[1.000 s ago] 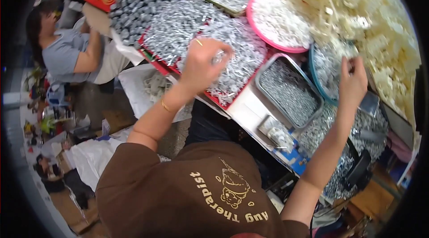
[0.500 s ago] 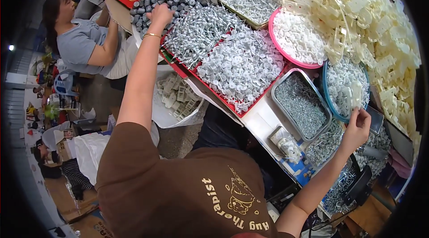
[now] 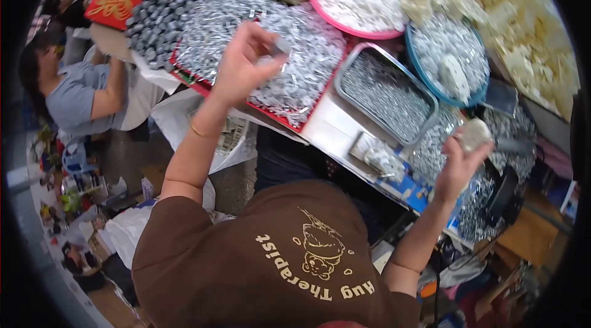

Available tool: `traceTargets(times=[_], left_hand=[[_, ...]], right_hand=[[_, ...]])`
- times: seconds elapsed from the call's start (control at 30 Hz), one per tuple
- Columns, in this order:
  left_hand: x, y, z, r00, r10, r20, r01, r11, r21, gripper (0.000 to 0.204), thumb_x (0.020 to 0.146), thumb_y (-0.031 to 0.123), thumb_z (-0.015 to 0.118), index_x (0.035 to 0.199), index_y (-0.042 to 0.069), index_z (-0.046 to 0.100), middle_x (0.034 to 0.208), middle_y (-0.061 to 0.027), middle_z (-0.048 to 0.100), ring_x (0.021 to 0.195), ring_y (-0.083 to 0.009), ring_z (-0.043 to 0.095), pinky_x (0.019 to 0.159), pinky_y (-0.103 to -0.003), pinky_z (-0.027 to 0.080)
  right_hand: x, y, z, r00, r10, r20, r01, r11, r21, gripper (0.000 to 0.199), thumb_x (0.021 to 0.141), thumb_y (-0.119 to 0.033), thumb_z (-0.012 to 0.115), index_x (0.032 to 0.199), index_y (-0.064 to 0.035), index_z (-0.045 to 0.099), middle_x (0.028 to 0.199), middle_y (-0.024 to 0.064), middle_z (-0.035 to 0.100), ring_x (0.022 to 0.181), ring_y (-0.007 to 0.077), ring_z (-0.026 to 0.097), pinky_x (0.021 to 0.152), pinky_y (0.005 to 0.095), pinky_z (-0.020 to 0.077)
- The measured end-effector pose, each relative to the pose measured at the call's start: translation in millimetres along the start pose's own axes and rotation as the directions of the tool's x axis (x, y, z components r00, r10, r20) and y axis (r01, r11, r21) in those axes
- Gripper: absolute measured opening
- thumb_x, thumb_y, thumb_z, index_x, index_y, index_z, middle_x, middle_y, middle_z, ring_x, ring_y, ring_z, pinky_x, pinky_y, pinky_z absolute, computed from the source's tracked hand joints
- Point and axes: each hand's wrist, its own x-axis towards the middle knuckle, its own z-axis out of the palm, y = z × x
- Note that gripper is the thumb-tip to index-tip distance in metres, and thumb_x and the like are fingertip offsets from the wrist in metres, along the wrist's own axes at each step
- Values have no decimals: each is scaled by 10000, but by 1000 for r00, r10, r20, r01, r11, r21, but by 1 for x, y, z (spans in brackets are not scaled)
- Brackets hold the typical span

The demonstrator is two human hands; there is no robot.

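Raised over the trays, my left hand [image 3: 241, 66] pinches a small grey cylindrical piece [image 3: 281, 48] between thumb and fingers. Beneath it a red tray [image 3: 271, 120] is heaped with silvery metal pins and clear plastic discs. On the right, my right hand [image 3: 458, 162] grips a cream-coloured rounded piece [image 3: 475, 135], blurred, its exact kind unclear. Just beyond that hand stands a blue basin [image 3: 473, 99] of clear small parts, with a white elongated plastic piece [image 3: 454, 79] lying on top. A heap of dark grey cylinders [image 3: 163, 17] lies at far left.
A metal tray [image 3: 432, 120] of small screws and a pink basin [image 3: 345, 25] of white parts sit mid-table. Cream plastic housings [image 3: 535, 63] pile up at far right. A seated co-worker [image 3: 74, 94] is at left, beside a white sack [image 3: 175, 122] of parts.
My left hand has come back from the grey cylinders, carrying one to the right. My right hand has left the white piece at the blue basin and now holds a cream piece nearer me. The view has shifted.
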Motion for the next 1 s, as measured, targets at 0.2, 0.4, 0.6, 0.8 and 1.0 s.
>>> traceTargets(times=[0.2,0.4,0.6,0.8,1.0], left_hand=[[-39,32,125,847,75,526,-131,989,70,361,774,2,797,1127,27,729,1080,-84,745,1047,-187,681,915,-320,523],[-63,23,177,798,227,559,-309,949,56,353,736,141,861,1063,78,744,984,-45,741,930,-217,675,877,-346,491],[-80,7,191,827,179,534,-364,893,265,341,682,247,876,953,130,704,849,6,678,919,-202,620,953,-411,333],[-83,-1,195,848,163,504,-359,876,322,385,642,219,882,961,128,687,985,10,700,1015,-197,613,979,-423,278],[-87,-7,196,802,266,535,-499,791,355,447,637,291,875,1007,126,687,997,22,698,1034,-194,618,986,-429,270]], right_hand=[[-29,-17,6,997,58,59,-56,998,-31,405,912,-47,664,1290,-48,517,938,8,564,713,58,505,595,195,398],[-48,-10,-12,980,192,42,-189,979,-71,173,931,-99,702,1079,-28,650,807,-35,584,658,34,510,570,194,390],[-66,-5,-17,925,294,240,-241,943,-227,92,903,-82,744,862,-38,676,766,-22,617,669,56,541,585,226,415],[-69,2,-6,928,-8,373,152,921,-358,115,864,-50,758,879,16,665,808,66,653,720,132,604,641,279,477],[-67,-14,-27,944,96,315,-39,983,-182,464,924,-253,746,1250,-41,493,1032,47,571,809,137,570,723,274,492]])
